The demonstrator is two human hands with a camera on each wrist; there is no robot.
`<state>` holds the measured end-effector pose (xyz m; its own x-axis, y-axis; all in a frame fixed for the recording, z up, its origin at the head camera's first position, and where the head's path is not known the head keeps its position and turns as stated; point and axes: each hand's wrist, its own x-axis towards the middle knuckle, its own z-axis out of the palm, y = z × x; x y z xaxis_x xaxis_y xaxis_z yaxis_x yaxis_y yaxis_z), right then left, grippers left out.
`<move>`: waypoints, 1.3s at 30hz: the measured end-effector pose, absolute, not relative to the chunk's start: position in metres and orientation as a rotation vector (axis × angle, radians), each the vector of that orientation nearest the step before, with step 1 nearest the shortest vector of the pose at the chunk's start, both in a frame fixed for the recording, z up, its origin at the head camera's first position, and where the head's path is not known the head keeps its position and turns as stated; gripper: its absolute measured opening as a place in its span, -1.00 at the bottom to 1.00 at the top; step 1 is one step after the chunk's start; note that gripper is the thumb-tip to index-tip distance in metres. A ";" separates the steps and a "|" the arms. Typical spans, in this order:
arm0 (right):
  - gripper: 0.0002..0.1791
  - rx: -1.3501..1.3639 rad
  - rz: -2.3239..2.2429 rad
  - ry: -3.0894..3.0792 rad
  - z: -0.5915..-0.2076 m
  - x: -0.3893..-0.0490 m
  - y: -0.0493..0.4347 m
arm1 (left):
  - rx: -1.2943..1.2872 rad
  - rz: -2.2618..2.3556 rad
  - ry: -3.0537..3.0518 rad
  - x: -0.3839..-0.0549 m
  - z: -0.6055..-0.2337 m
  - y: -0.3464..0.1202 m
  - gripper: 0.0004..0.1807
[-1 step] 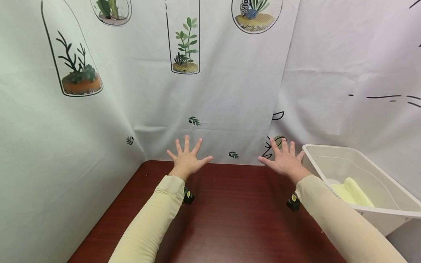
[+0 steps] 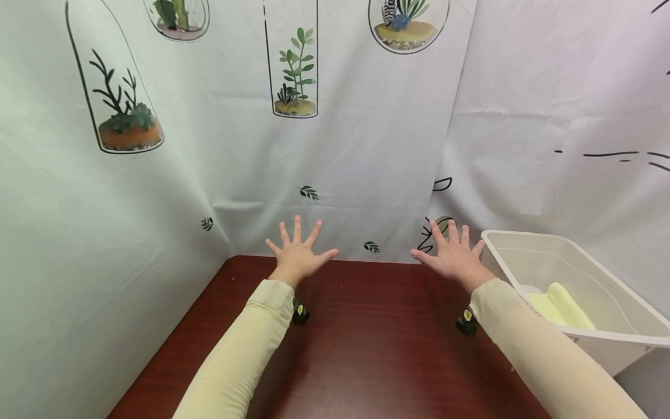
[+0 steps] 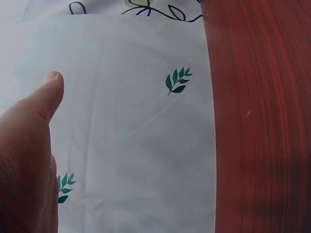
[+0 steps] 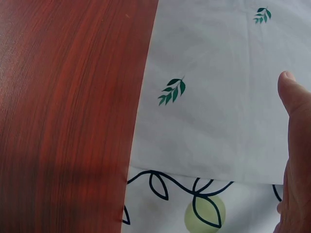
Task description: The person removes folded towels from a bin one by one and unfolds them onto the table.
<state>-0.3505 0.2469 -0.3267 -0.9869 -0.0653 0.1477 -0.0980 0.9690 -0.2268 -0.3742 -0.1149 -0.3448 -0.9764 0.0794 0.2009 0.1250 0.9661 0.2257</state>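
Observation:
Both hands are stretched forward over the far part of a dark red wooden table [image 2: 356, 349], fingers spread wide and nothing held. The left hand [image 2: 297, 259] is left of centre, its thumb pointing right. The right hand [image 2: 455, 261] is on the other side, thumb pointing left, its little finger appearing beside the corner of a pale plastic bin [image 2: 576, 238]. In the left wrist view the left hand [image 3: 26, 150] shows its thumb at the left edge. The right hand [image 4: 299, 141] is at the right edge of its own wrist view.
Inside the bin lies a folded pale yellow cloth [image 2: 562, 305]. White fabric [image 2: 366, 145] printed with plants and leaves hangs behind the table and along its left side. A small black device [image 2: 300, 312] is on the left wrist, and another black device [image 2: 467, 322] on the right.

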 end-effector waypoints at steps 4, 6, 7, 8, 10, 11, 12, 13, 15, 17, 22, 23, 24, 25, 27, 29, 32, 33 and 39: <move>0.20 0.129 0.363 -2.978 -0.327 -0.351 0.245 | -0.153 -0.351 -2.930 -0.373 -0.347 -0.115 0.05; 0.20 0.134 0.367 -2.977 -0.327 -0.351 0.244 | -0.152 -0.347 -2.935 -0.372 -0.349 -0.115 0.06; 0.20 0.134 0.365 -2.978 -0.327 -0.351 0.244 | -0.154 -0.352 -2.933 -0.372 -0.349 -0.116 0.06; 0.21 0.135 0.361 -2.979 -0.327 -0.351 0.243 | -0.157 -0.361 -2.930 -0.371 -0.350 -0.116 0.06; 0.21 0.139 0.359 -2.980 -0.326 -0.350 0.242 | -0.160 -0.374 -2.923 -0.370 -0.350 -0.116 0.06; 0.22 0.144 0.356 -2.982 -0.326 -0.350 0.242 | -0.162 -0.377 -2.920 -0.370 -0.350 -0.116 0.06; 0.22 0.145 0.350 -2.986 -0.325 -0.349 0.242 | -0.163 -0.380 -2.916 -0.369 -0.350 -0.116 0.06; 0.22 0.149 0.344 -2.991 -0.324 -0.348 0.242 | -0.166 -0.384 -2.917 -0.368 -0.350 -0.116 0.06; 0.21 0.168 0.327 -3.000 -0.320 -0.347 0.241 | -0.169 -0.380 -2.919 -0.368 -0.351 -0.116 0.05; 0.19 0.217 0.283 -2.992 -0.316 -0.347 0.242 | -0.172 -0.373 -2.922 -0.369 -0.351 -0.116 0.04; -0.09 0.342 0.244 -2.917 -0.301 -0.348 0.246 | -0.178 -0.429 -2.870 -0.372 -0.353 -0.116 -0.06; -0.18 0.361 0.252 -2.902 -0.298 -0.348 0.248 | -0.177 -0.438 -2.855 -0.372 -0.353 -0.116 -0.09; -0.29 0.368 0.271 -2.892 -0.296 -0.349 0.250 | -0.178 -0.450 -2.840 -0.372 -0.352 -0.116 -0.12; -0.38 0.381 0.286 -2.879 -0.293 -0.349 0.253 | -0.180 -0.460 -2.824 -0.372 -0.352 -0.117 -0.15; -0.52 0.410 0.300 -2.858 -0.287 -0.351 0.258 | -0.185 -0.465 -2.794 -0.371 -0.351 -0.118 -0.18; -0.60 0.434 0.320 -2.847 -0.281 -0.353 0.265 | -0.189 -0.484 -2.762 -0.370 -0.350 -0.120 -0.22; -0.64 0.455 0.334 -2.844 -0.271 -0.355 0.275 | -0.195 -0.540 -2.708 -0.367 -0.352 -0.127 -0.26; -0.64 0.458 0.341 -2.847 -0.268 -0.356 0.279 | -0.194 -0.557 -2.696 -0.367 -0.353 -0.130 -0.27; -0.64 0.431 0.327 -2.854 -0.251 -0.356 0.310 | -0.207 -0.676 -2.628 -0.362 -0.365 -0.152 -0.33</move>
<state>-0.3559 0.3095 -0.2512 -0.9287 -0.2610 0.2635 -0.3138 0.9316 -0.1833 -0.3623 -0.1517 -0.3653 -0.9019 0.0390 0.4302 0.2418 0.8708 0.4281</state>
